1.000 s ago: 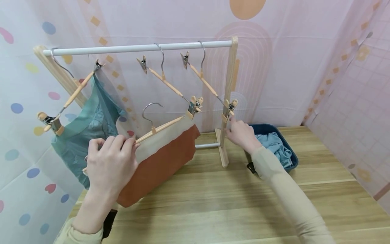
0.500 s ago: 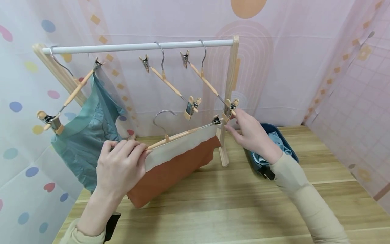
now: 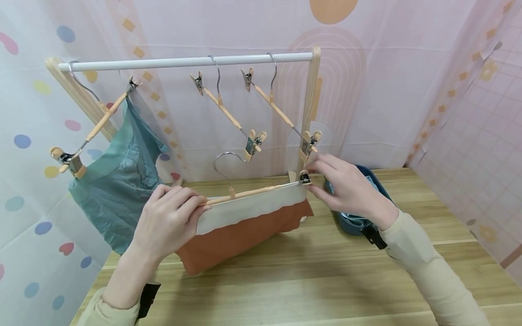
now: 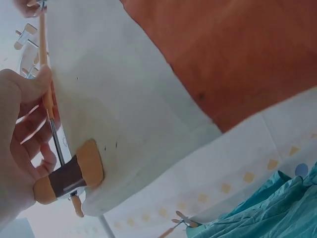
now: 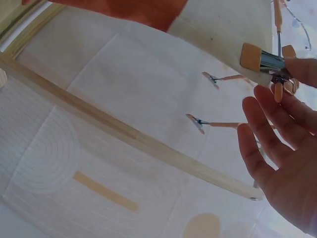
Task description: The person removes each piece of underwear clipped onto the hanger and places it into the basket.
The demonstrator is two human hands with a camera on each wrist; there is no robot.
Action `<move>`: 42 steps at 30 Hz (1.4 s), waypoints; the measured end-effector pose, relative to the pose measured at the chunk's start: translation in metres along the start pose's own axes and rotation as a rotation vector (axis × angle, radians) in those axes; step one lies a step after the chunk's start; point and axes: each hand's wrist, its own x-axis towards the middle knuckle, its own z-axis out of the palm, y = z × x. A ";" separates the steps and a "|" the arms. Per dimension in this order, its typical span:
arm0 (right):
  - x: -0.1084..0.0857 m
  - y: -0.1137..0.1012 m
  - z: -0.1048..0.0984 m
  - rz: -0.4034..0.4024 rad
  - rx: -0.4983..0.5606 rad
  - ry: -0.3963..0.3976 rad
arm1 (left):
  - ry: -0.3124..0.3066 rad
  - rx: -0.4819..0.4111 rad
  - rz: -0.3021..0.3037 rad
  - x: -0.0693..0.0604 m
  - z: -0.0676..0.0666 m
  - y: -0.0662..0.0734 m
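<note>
In the head view my left hand (image 3: pixel 169 224) grips the wooden bar of a clip hanger (image 3: pixel 257 192) near its left end. Hung from this hanger is a rust-orange garment (image 3: pixel 244 237) with a wide cream band along its top. The left wrist view has my thumb and fingers round the bar, above the left clip (image 4: pixel 69 176), which bites the cream band. My right hand (image 3: pixel 350 185) is at the other end, with thumb and index finger pinching the right clip (image 5: pixel 267 62); its other fingers are spread. The hanger's metal hook (image 3: pixel 224 164) is free of the rail.
Behind stands a wooden rack with a white rail (image 3: pixel 183 62). Two bare clip hangers (image 3: pixel 222 108) and one with teal shorts (image 3: pixel 122 181) hang from it. A dark blue basin (image 3: pixel 350 226) with blue cloth sits at right on the wooden table (image 3: pixel 293 280).
The hanger and garment have moved right and its right end has dropped lower. My right hand has come from beside a rail hanger's clip to the held hanger's right clip.
</note>
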 end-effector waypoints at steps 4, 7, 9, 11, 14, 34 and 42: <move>-0.005 -0.001 -0.005 -0.015 0.031 -0.042 | -0.017 -0.016 0.036 0.000 0.001 0.001; -0.006 -0.002 -0.008 -0.019 0.065 -0.064 | -0.016 -0.017 0.048 0.001 0.001 0.001; -0.007 -0.002 -0.009 -0.018 0.090 -0.076 | -0.012 -0.014 0.056 0.002 0.001 0.002; -0.007 -0.003 -0.010 -0.020 0.124 -0.086 | -0.008 -0.009 0.065 0.003 0.001 0.003; -0.008 -0.002 -0.011 -0.038 0.175 -0.085 | -0.002 -0.003 0.075 0.004 0.000 0.005; 0.000 0.000 -0.010 -0.099 0.404 -0.030 | -0.034 -0.046 0.077 0.002 0.003 0.005; 0.003 -0.001 -0.011 -0.121 0.423 -0.026 | -0.064 -0.064 0.062 0.000 0.003 0.004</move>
